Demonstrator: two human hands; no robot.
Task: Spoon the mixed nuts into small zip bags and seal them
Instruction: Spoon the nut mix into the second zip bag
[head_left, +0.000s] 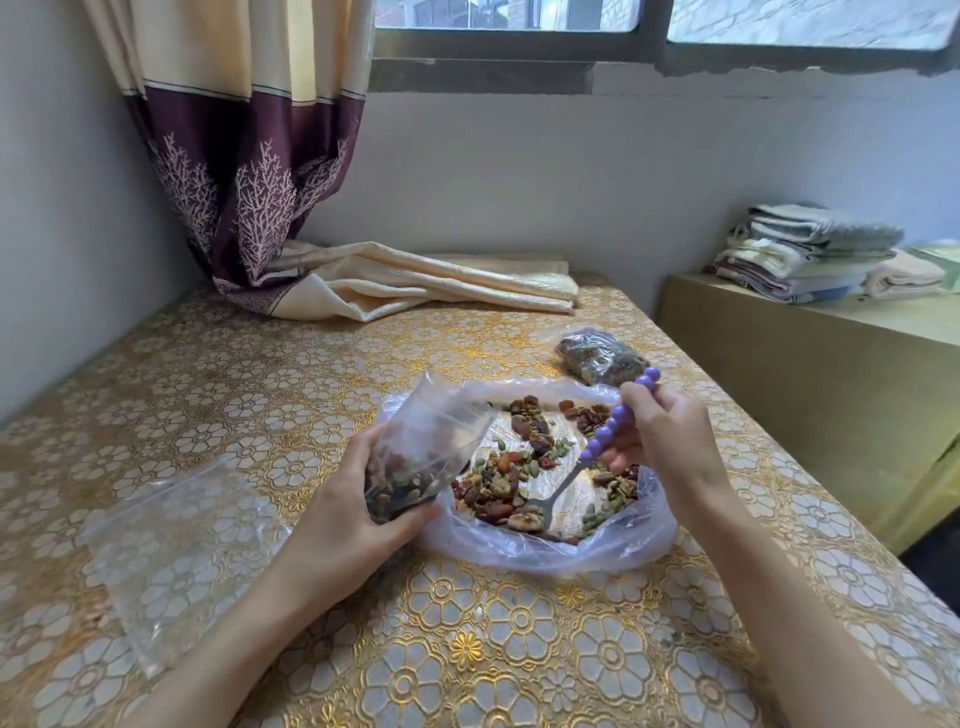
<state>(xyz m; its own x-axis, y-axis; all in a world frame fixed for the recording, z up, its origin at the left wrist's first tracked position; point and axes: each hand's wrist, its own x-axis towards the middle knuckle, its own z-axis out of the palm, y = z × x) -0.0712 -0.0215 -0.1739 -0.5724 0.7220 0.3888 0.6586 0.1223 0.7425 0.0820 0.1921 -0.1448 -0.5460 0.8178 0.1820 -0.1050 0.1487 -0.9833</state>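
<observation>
Mixed nuts and dried fruit lie spread on a clear plastic bag on the table. My left hand grips a small zip bag by its lower part; the bag is partly filled, tilted, its mouth open toward the nuts. My right hand holds a spoon by its purple beaded handle. The metal bowl of the spoon rests among the nuts at the near edge of the pile, with a few pieces on it.
A filled small bag lies beyond the pile at the right. Empty clear zip bags lie on the gold floral tablecloth at the left. A curtain drapes onto the far table. Folded towels sit on a side ledge.
</observation>
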